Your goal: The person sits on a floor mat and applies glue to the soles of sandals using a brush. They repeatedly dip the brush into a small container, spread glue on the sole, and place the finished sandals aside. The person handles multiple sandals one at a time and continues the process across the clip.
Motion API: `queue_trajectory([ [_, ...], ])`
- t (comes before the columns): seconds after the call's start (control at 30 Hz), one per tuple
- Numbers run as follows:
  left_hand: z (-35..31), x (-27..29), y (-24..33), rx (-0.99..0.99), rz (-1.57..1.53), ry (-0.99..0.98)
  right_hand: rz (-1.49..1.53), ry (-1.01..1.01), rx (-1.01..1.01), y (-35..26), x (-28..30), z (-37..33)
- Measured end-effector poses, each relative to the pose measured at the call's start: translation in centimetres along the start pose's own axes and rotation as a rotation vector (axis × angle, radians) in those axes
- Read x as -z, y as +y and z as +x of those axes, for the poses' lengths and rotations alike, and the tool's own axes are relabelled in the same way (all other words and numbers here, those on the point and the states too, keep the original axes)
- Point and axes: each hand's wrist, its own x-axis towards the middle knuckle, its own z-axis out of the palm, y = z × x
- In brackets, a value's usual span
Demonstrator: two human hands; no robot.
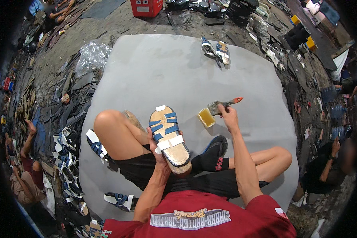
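Observation:
In my left hand point(158, 154) is a sandal point(173, 148) with a tan sole, blue straps and white strips, lifted above my lap; the fingers wrap round its sides. A brown rounded piece shows under its near end. My right hand point(228, 117) grips a paintbrush point(227, 103) with a dark handle and orange tip. Its bristles are at the rim of a small container point(206, 118) of yellowish liquid, which rests on the grey mat point(158, 71). Just below that container, a dark shoe-shaped piece point(215, 146) lies by my sock-covered foot.
Two blue sandals point(221, 52) lie at the mat's far right. Other sandals point(97, 144) rest by my left knee, and several are piled along the left edge point(67, 166). Crumpled clear plastic point(93, 56), scraps and a red box point(146, 8) surround the mat. People sit at both sides.

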Motion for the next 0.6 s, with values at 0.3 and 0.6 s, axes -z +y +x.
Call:
queue_trajectory([
  [0.3,0.2,-0.3,-0.6,-0.099,0.012,0.142,-0.419,0.161,0.52,-0.4,-4.2,-4.6],
  [0.6,-0.1,-1.3,-0.1,-0.182,0.097,0.151,-0.362,0.26,0.269,-4.3,-3.3,-5.5],
])
